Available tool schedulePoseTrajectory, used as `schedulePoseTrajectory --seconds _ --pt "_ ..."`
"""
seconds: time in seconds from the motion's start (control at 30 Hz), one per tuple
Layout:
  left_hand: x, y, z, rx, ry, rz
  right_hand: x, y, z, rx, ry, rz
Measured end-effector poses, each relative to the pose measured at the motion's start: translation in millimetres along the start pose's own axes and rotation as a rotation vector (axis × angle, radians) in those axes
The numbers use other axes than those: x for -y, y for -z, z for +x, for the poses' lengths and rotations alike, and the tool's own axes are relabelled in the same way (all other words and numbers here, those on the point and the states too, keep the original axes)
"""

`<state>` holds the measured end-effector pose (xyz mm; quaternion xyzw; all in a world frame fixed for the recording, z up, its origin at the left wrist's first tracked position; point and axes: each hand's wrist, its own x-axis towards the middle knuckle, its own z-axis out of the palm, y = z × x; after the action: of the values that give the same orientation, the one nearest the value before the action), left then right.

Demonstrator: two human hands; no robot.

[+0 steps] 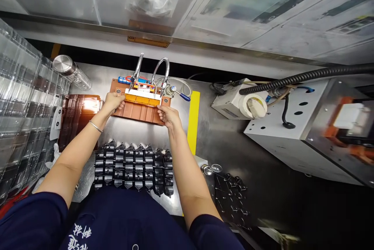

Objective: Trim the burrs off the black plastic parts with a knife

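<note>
My left hand (115,102) is closed in a pinch at the left end of a flat orange strip (142,100) with rows of small dark marks. At the opposite end, the fingers of my right hand (169,116) pinch its lower corner. The strip lies against the white front part of a fixture on a copper-brown grooved base (137,112). Two bent metal hoses (161,62) rise from the fixture, and a blue-handled lever (184,96) sticks out on its right. Rows of black moulded parts (133,168) lie between my forearms.
Stacked clear plastic trays (23,98) line the left side, near a glass bottle (73,71) and brown sheets (78,115). Yellow tape (193,121) marks the metal bench. On the right stand a white machine (280,137) and more black parts (232,199).
</note>
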<state>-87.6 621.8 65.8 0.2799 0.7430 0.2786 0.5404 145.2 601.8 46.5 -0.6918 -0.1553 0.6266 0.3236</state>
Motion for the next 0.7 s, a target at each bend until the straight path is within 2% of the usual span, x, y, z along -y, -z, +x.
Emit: schedulePoseTrajectory --seconds 0.17,0.4,0.53,0.63,0.7 --pt "2.2 -0.6 2.3 -0.004 -0.025 -0.016 2.8 0.8 0.1 -0.035 -0.052 0.037" --pt "4.1 3.7 0.9 0.003 -0.05 -0.011 7.3 7.2 4.9 0.047 -0.138 0.049" --pt "4.9 5.1 1.3 0.011 -0.052 -0.021 9.0 16.8 5.5 0.038 -0.084 0.074" --pt "5.5 6.0 2.1 0.017 -0.051 -0.039 -7.2 39.3 -22.4 -0.059 0.048 0.091" --pt "6.1 7.7 1.7 0.033 -0.047 -0.056 -35.1 60.2 -56.4 -0.137 0.13 0.06"
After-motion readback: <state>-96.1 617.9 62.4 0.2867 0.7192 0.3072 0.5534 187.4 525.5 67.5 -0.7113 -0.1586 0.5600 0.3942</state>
